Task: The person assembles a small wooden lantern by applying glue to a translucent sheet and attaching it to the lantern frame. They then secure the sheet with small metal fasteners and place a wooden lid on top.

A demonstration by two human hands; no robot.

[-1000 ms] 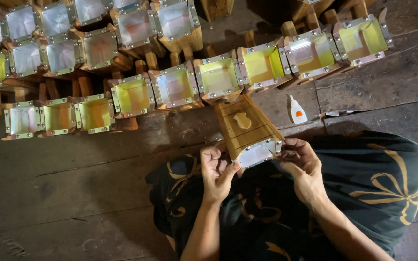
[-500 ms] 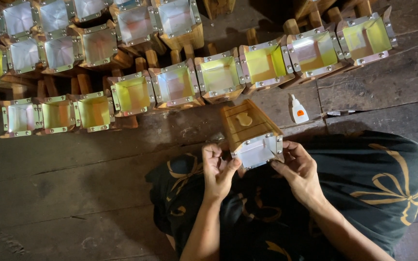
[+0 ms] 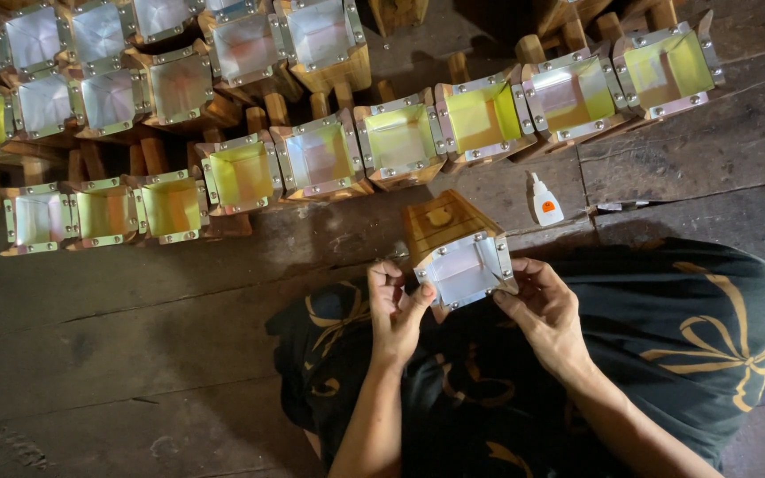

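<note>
The small wooden box lantern (image 3: 455,250) sat over the lap between both hands; the left hand (image 3: 396,307) pinched its near-left corner, the right hand (image 3: 544,305) its right edge; its long axis ran far-left, away from them.

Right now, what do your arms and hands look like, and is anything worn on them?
Both forearms are bare to the frame edge: no sleeves, gloves, watch or rings visible. The left hand and right hand are uncovered, with short nails. No markings show.
</note>
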